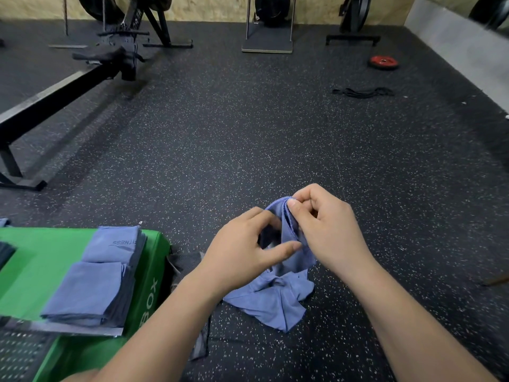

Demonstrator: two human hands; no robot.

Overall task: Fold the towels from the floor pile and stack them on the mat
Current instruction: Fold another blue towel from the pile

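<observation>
Both hands are working a crumpled blue towel (272,301) just above the floor (248,133). The right hand (325,224) is pinching its top edge, and the left hand (248,249) is curling its fingers and thumb round a fold beside it. This towel is not yet folded. A stack of folded towels (93,282) is already sitting on the green mat (35,271) to the left, so much of the work looks done; no remaining pile is showing.

The towel (272,299) sits mid-floor (248,133) with its top held between the left hand (242,252) and right hand (327,227), the stack (96,277) on the box (41,271) to its left, the rower (55,96) behind the box, and the bands (363,92) and plate (383,62) far back on the right.
</observation>
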